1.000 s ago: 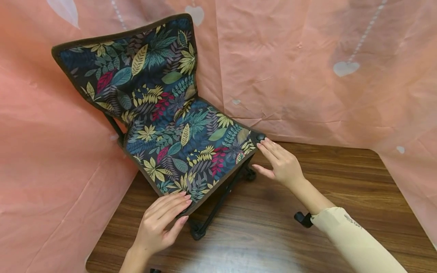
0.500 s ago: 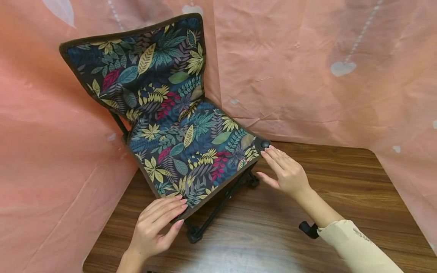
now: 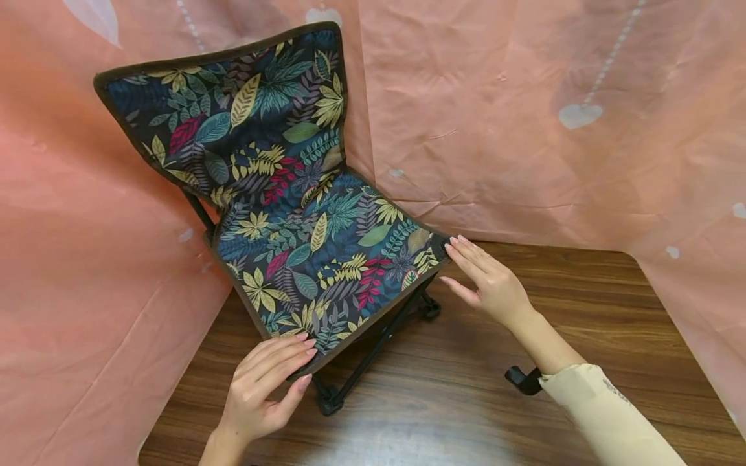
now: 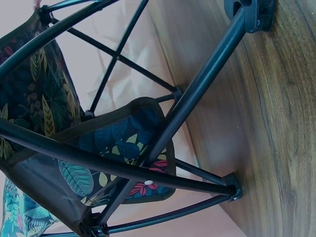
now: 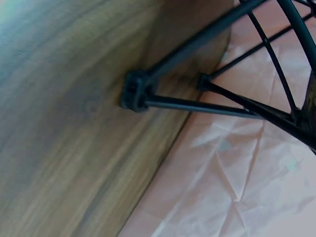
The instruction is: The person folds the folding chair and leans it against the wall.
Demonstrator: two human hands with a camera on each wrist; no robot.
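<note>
Both hands, left (image 3: 262, 388) and right (image 3: 489, 281), rest flat-fingered on the chair (image 3: 303, 239) seat's corners, gripping nothing.

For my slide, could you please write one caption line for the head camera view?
Two hands, left hand and right hand, touch the front corners of a leaf-print folding chair on a wooden table.

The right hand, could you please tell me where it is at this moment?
In the head view, the right hand is right of centre, its straight fingertips touching the front right corner of the leaf-patterned folding chair on the wooden table.
</note>
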